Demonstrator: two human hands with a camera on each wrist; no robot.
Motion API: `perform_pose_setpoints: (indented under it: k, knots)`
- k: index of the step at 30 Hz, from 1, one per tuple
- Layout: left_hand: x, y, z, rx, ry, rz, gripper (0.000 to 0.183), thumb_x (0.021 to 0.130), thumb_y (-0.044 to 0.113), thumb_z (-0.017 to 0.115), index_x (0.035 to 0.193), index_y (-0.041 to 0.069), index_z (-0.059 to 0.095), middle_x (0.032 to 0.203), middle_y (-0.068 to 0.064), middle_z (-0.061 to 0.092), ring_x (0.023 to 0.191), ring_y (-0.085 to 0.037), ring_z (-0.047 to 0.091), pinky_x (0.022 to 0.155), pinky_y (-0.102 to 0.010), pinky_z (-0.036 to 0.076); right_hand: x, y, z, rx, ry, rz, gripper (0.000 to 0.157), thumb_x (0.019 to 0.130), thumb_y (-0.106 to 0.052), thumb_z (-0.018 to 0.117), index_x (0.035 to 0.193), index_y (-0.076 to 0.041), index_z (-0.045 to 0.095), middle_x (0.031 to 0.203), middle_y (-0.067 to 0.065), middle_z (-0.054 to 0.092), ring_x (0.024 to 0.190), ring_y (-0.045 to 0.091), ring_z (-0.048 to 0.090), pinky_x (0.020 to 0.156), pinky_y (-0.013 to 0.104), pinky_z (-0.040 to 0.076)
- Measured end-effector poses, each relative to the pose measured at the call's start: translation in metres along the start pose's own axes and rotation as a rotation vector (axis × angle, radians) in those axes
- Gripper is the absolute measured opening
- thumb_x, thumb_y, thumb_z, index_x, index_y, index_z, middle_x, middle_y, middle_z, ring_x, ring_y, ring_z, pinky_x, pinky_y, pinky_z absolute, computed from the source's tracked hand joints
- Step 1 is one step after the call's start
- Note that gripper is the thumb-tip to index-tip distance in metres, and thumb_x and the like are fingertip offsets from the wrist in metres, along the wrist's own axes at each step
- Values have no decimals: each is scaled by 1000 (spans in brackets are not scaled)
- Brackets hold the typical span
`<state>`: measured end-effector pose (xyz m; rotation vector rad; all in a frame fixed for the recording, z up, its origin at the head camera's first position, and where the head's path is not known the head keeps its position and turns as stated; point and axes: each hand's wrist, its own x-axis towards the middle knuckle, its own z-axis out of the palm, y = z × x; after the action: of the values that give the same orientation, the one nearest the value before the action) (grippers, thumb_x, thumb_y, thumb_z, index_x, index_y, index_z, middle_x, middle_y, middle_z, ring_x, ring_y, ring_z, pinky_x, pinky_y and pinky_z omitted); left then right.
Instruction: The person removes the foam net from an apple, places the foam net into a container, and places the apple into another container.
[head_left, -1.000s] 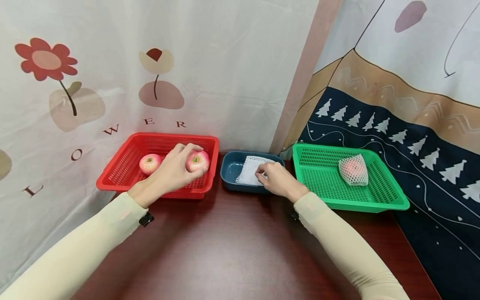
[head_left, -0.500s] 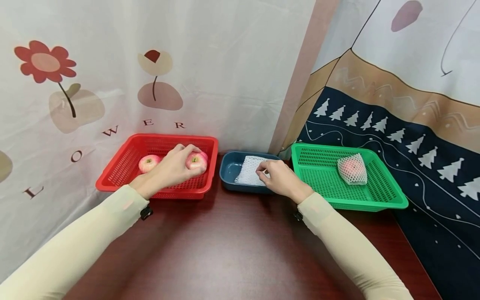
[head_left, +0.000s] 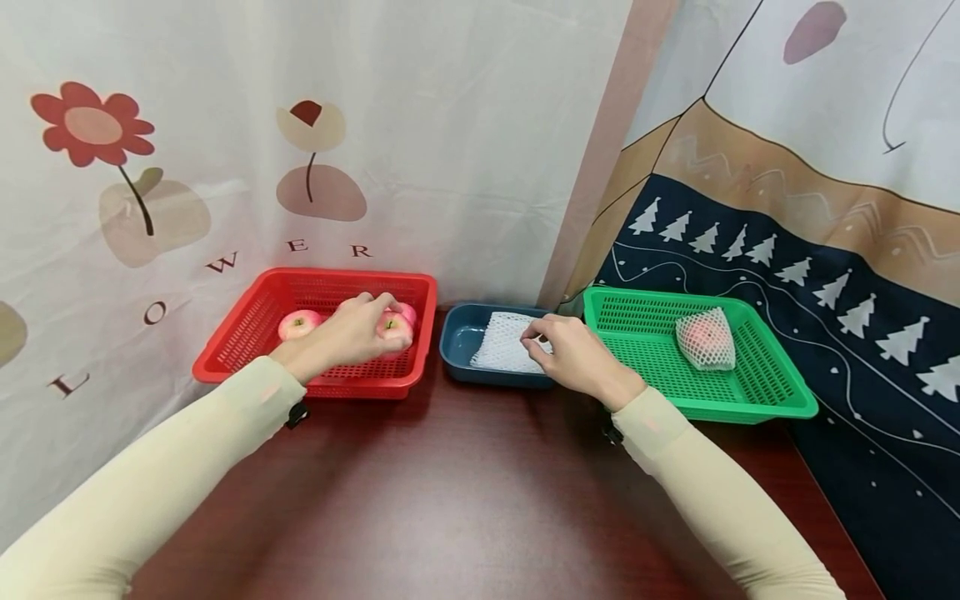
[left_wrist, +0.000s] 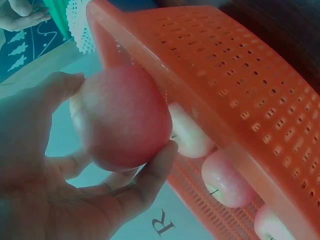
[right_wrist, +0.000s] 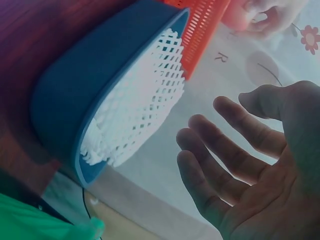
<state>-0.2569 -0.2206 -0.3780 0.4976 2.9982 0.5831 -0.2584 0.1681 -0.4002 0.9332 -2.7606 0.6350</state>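
Note:
My left hand [head_left: 347, 335] grips a red-pink apple [left_wrist: 122, 117] between thumb and fingers, over the right part of the red basket [head_left: 315, 389]. Below it in the left wrist view lie other apples [left_wrist: 227, 180] in the basket; one apple [head_left: 298, 324] shows left of the hand in the head view. My right hand [head_left: 576, 357] hovers at the right end of a blue bin [head_left: 460, 340], its fingers loosely curved and holding nothing. White foam fruit nets [head_left: 498, 343] lie flat in that bin, apart from the fingers in the right wrist view.
A green basket [head_left: 637, 362] stands to the right, holding an apple in a white foam net [head_left: 706, 339]. Behind the containers hangs a printed curtain [head_left: 480, 167]. The dark red-brown table [head_left: 465, 483] spreads in front.
My right hand has drawn back to the right, off the foam nets, uncovering more of them. The left hand has shifted slightly right, still holding the apple.

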Motion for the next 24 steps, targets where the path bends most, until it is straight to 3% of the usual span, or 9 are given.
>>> perform_pose_setpoints:
  k: [12, 18, 22, 23, 24]
  knots:
    - [11, 1, -2, 69, -90, -2, 81, 103, 47, 81, 164, 1, 55, 151, -30, 68, 143, -50, 59, 120, -76, 51, -8, 5, -13, -5, -1, 13, 20, 114, -18, 75, 126, -7, 87, 121, 10, 87, 110, 28, 81, 99, 50, 70]
    - [17, -3, 1, 70, -130, 1, 77, 101, 44, 84, 161, 4, 59, 147, -26, 71, 137, -47, 62, 112, -71, 59, -11, 11, -19, -25, -12, 18, 20, 114, -17, 75, 126, -8, 86, 120, 9, 86, 107, 26, 78, 97, 50, 69]
    - [29, -19, 7, 55, -154, 17, 71, 98, 50, 87, 153, 11, 65, 133, -21, 73, 128, -43, 64, 101, -63, 63, -13, 14, -24, -39, -12, 19, 20, 114, -16, 74, 126, -7, 86, 119, 10, 86, 104, 27, 77, 96, 49, 68]
    - [37, -34, 14, 38, -143, 54, 71, 96, 56, 88, 149, 14, 66, 128, -17, 73, 123, -39, 64, 97, -56, 63, -14, 14, -26, -43, -10, 22, 20, 114, -17, 74, 126, -7, 86, 119, 10, 85, 103, 27, 76, 95, 48, 68]
    - [41, -39, 16, 41, -150, 60, 70, 96, 57, 88, 148, 15, 66, 125, -16, 73, 122, -39, 64, 95, -55, 63, -14, 15, -27, -46, -8, 22, 19, 114, -17, 74, 125, -7, 86, 118, 10, 85, 101, 28, 75, 92, 47, 68]
